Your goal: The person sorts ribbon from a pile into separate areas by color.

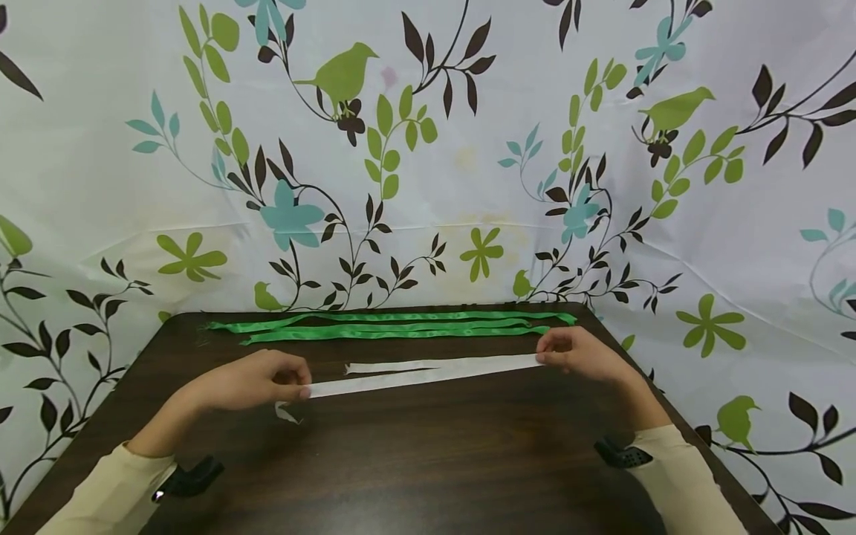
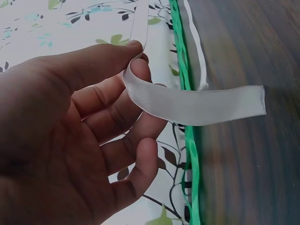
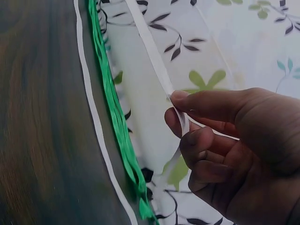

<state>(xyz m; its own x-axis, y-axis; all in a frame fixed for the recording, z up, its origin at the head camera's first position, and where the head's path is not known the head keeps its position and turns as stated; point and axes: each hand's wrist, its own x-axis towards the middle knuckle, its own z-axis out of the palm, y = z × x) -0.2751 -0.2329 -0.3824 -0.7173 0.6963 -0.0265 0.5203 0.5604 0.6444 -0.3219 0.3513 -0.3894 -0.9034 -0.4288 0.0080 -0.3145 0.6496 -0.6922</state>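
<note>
A white ribbon (image 1: 388,382) stretches taut between both hands, just above the dark table. The left hand (image 1: 257,380) pinches it between thumb and index finger. From that pinch a short ribbed tail (image 2: 197,105) curls out past the fingers in the left wrist view. At the other side, the right hand (image 1: 588,357) grips the ribbon with thumb and fingertips. A short end hangs below the right fingers in the right wrist view. Behind the held piece, a second white ribbon (image 3: 93,108) lies on the table, touched by neither hand.
Several green satin ribbons (image 1: 401,328) lie lengthwise along the back of the dark wooden table (image 1: 428,468). Directly behind the table's far edge hangs a white cloth (image 1: 441,178) printed with birds, leaves and flowers.
</note>
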